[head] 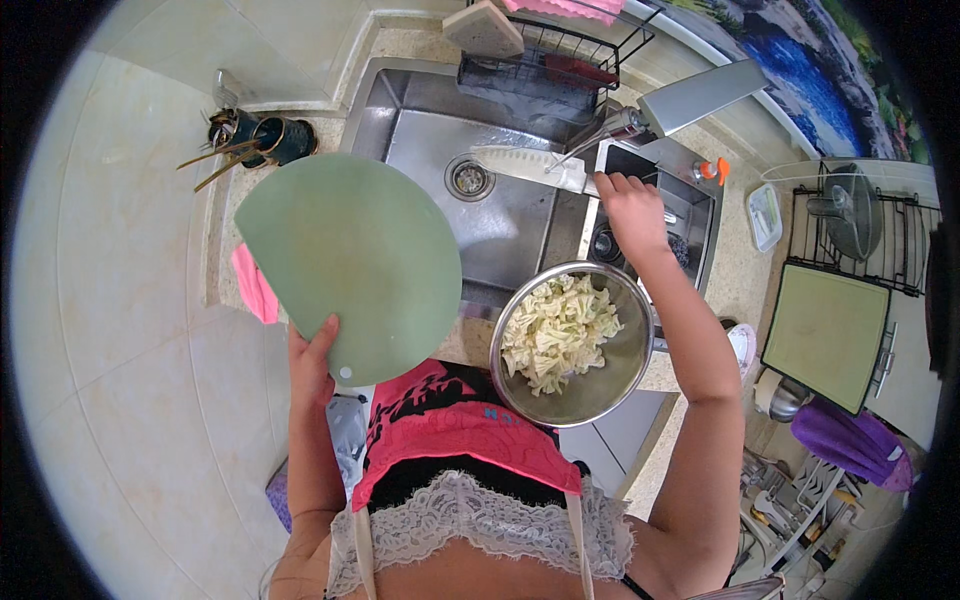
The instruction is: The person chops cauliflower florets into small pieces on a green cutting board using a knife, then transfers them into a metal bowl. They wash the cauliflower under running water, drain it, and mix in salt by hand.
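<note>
My left hand (311, 367) grips the lower edge of a round, light green cutting board (352, 262), which has one straight side and a small hole. The board covers part of the sink's left side. In my right hand (631, 214) is the handle of a kitchen knife (525, 166). Its wet-looking blade points left over the stainless steel sink (427, 135), close to the drain (470, 178) and below the tap (611, 127). A metal bowl (626, 375) of cut cauliflower (559, 330) stands at the sink's front edge, between my forearms.
Utensil holders (292, 142) with chopsticks stand at the back left, and a pink cloth (255, 283) lies behind the board. Behind the sink is a black wire rack (540, 67). A soap pump (709, 169) and a small plastic tray (763, 217) sit to the right.
</note>
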Demonstrator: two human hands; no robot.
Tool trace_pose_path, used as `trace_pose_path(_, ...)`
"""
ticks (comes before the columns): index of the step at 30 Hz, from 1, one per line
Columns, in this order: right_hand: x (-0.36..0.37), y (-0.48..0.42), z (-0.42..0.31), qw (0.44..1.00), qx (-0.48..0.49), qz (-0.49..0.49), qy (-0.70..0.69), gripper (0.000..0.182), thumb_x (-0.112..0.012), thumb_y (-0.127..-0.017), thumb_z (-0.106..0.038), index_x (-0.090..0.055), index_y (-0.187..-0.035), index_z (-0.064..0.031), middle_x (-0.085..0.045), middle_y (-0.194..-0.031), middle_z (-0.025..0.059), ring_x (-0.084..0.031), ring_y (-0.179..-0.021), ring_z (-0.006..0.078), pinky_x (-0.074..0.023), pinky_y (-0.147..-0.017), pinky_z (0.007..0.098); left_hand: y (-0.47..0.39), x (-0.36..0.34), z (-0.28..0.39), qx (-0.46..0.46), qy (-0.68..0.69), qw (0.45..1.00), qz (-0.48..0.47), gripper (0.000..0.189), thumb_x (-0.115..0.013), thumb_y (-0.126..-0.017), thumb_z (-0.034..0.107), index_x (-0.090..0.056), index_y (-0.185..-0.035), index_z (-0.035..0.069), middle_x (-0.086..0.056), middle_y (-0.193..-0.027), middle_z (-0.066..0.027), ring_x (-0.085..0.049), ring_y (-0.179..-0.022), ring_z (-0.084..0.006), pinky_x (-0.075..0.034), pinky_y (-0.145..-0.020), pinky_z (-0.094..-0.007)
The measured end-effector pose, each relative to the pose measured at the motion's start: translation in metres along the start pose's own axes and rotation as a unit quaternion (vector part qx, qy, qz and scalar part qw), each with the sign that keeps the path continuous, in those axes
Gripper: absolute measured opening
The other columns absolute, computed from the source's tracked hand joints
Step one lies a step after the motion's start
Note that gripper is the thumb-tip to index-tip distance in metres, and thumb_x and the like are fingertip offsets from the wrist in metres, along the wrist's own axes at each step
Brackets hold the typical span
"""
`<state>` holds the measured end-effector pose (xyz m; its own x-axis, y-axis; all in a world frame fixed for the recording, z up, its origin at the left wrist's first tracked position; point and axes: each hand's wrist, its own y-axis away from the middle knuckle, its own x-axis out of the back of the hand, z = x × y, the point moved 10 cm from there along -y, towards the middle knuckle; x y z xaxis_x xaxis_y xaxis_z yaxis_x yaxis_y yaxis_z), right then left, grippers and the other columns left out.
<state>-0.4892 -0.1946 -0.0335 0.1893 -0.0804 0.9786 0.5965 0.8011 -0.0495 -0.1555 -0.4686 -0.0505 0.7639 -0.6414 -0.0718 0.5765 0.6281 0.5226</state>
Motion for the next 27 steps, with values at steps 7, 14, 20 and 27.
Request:
trace_pose_path(7, 0.022, 0.013, -0.004, 0.999, 0.021, 0.015, -0.028, 0.027, -0.062, -0.074, -0.011, -0.06, -0.102, -0.0093, -0.06, -0.087, 0.0052, -0.064, -0.081, 0.0204, -0.0505, -0.066, 0.0346, 0.001, 0.002, 0.0, 0.01, -0.011, 1.0, 0.012, 0.053, -0.064, -0.088, 0.01, -0.039, -0.134, 0.002, -0.055, -0.123, -0.0115, -0.057, -0.108, -0.0219, -0.048, -0.091, -0.0351)
trace_pose_path(14, -0.05, 0.005, 0.017, 0.816, -0.188, -0.23, -0.495, 0.019, -0.065, -0.085, -0.023, -0.066, -0.082, -0.0037, -0.063, -0.066, 0.0094, -0.059, -0.05, 0.0186, -0.0492, -0.053, 0.0312, 0.002, -0.001, 0.005, -0.001, 0.0, 1.0, 0.005, 0.053, -0.064, -0.088, 0.01, -0.04, -0.135, 0.002, -0.055, -0.123, -0.0114, -0.057, -0.108, -0.0219, -0.048, -0.091, -0.0346)
trace_pose_path(20, -0.052, 0.005, 0.01, 0.67, -0.246, -0.332, -0.617, 0.027, -0.068, -0.086, -0.029, -0.064, -0.082, -0.0025, -0.058, -0.064, 0.0007, -0.052, -0.046, 0.008, -0.0434, -0.045, 0.0231, 0.005, 0.0, 0.006, -0.001, -0.003, 1.0, 0.008, 0.052, -0.064, -0.088, 0.01, -0.041, -0.134, 0.002, -0.055, -0.123, -0.0112, -0.057, -0.108, -0.0215, -0.048, -0.091, -0.0346)
trace_pose_path(27, -0.044, 0.011, 0.013, 0.653, -0.203, -0.381, -0.622, 0.018, -0.069, -0.083, -0.019, -0.064, -0.091, -0.0033, -0.055, -0.06, 0.0002, -0.051, -0.043, 0.0063, -0.0401, -0.041, 0.0212, 0.005, 0.002, 0.002, -0.003, 0.006, 1.0, 0.011, 0.05, -0.064, -0.088, 0.011, -0.042, -0.132, 0.002, -0.056, -0.122, -0.0107, -0.058, -0.107, -0.0213, -0.048, -0.09, -0.0347)
